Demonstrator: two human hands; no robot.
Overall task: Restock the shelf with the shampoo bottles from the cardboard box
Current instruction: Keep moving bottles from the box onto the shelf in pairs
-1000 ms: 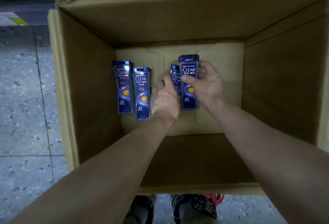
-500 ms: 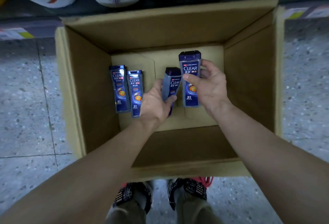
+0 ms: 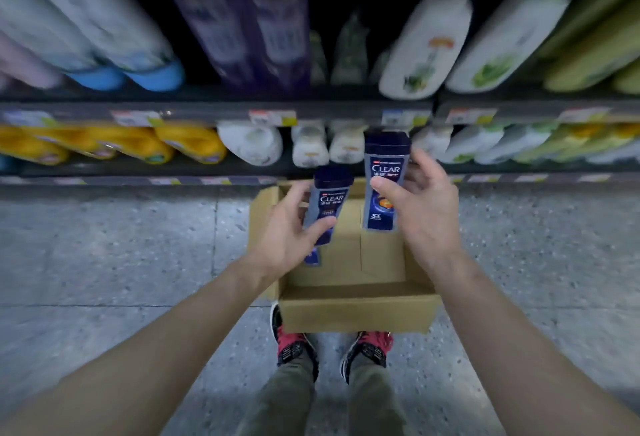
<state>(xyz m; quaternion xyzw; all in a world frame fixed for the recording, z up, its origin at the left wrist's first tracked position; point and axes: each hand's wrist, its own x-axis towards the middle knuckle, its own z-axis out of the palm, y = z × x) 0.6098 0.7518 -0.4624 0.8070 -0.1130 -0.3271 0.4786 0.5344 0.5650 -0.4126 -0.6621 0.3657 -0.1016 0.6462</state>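
Observation:
My left hand (image 3: 289, 233) grips a dark blue CLEAR shampoo bottle (image 3: 329, 200), held upright above the open cardboard box (image 3: 356, 311) on the floor. My right hand (image 3: 420, 209) holds a second, taller-looking CLEAR bottle (image 3: 384, 176) upright, its cap level with the lower shelf edge. Under my left hand a sliver of another blue bottle (image 3: 311, 257) shows inside the box. The shelf (image 3: 214, 113) stands straight ahead, blurred by motion, with a dark gap behind purple bottles (image 3: 273, 23) in the upper row.
White bottles (image 3: 308, 145) and yellow bottles (image 3: 187, 145) fill the lower row; white, blue-capped and green bottles fill the upper row. Price tags line the shelf edges. My feet in red and black shoes (image 3: 294, 349) stand just behind the box on a speckled grey floor.
Both hands have lifted their bottles up out of the box. My view has tilted up from the box interior to the shelf, and the box looks much smaller and lower.

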